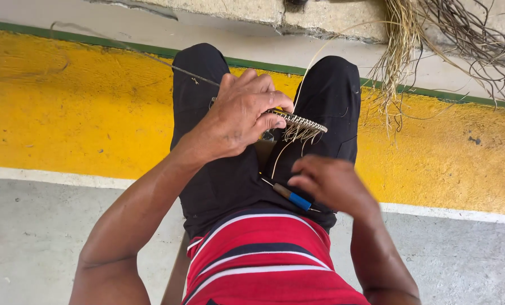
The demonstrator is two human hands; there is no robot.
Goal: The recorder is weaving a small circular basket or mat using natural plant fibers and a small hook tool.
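Concrete floor point(26, 237) below, w/ a broad yellow painted band point(83, 113) edged in green running across behind the knees. Person sits, legs in black trousers point(218, 181), red striped shirt point(263, 265) at the bottom of the view.

Left hand point(241, 116) is up over the lap, fingers closed round one end of a woven strip point(300, 121), a narrow, tightly bound piece w/ pale straw ends hanging loose under it. Strip juts out to the right of the knuckles, between the two knees. A thin dark strand point(190, 75) runs from the hand up and left across the left thigh.

Right hand point(331, 181) sits lower, near the right thigh, blurred; fingers curled in, but can't tell if they pinch anything. Just beside it, touching the lap, lies a small tool w/ a blue handle point(292, 197), tip pointing up-left.

Top right: a bundle of dry grass fibres point(427, 39) spills off a rough concrete ledge point(320, 20) onto the yellow band, well apart from both hands.
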